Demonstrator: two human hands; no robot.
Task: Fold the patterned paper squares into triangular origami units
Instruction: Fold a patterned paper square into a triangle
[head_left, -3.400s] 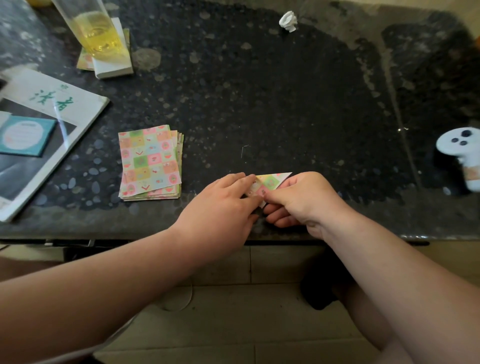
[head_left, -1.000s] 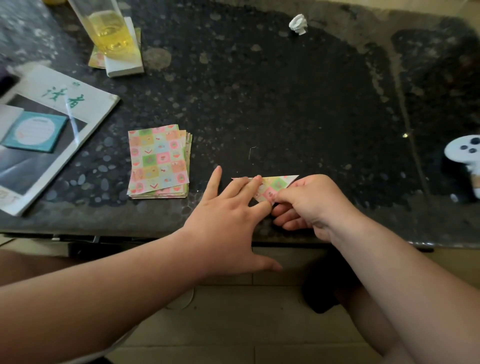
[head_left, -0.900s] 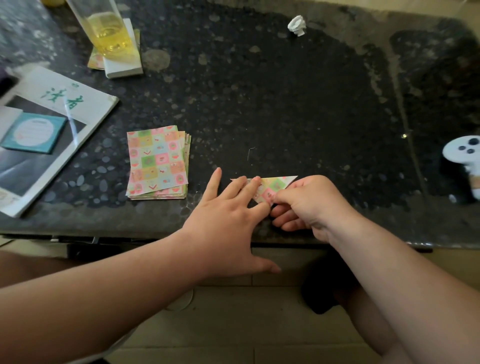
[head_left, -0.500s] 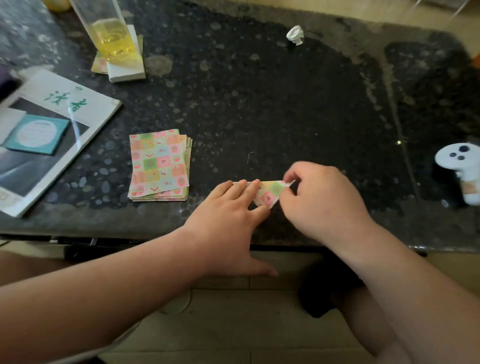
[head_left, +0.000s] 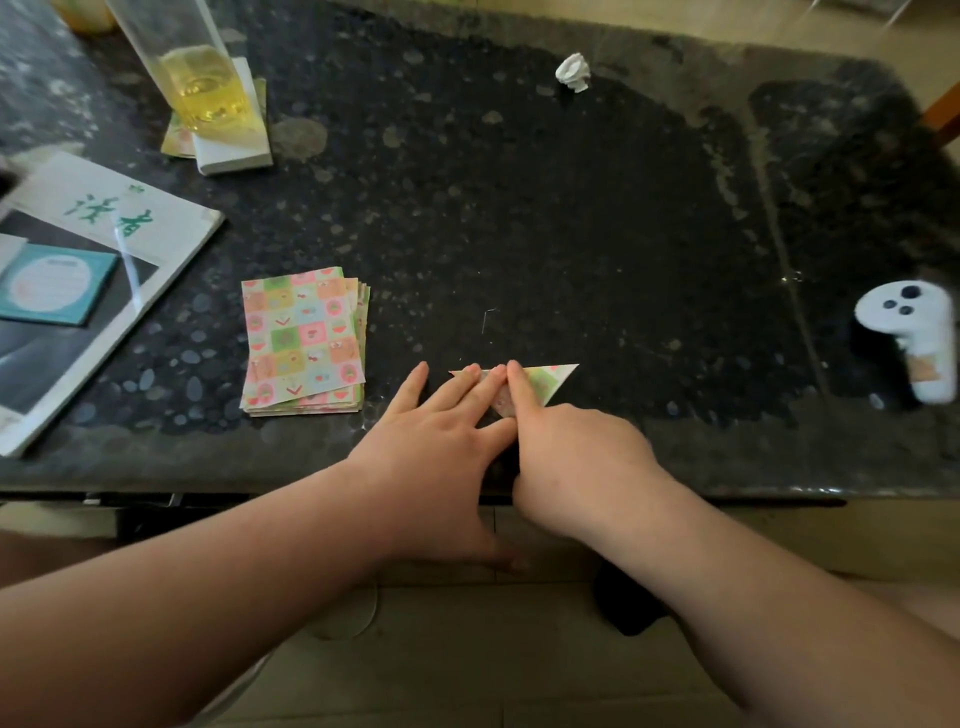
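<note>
The folded paper (head_left: 546, 382) lies flat near the table's (head_left: 519, 208) front edge, right of the stack (head_left: 301, 338); only its right tip and part of its top edge show. The left hand (head_left: 436, 441) presses it with straight, spread fingers. The right hand (head_left: 576, 452) presses with a straight index finger, its other fingers hidden.

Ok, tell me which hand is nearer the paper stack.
Left. The left hand lies just right of the stack, a small gap between them; the right hand sits farther right, beyond the left.
</note>
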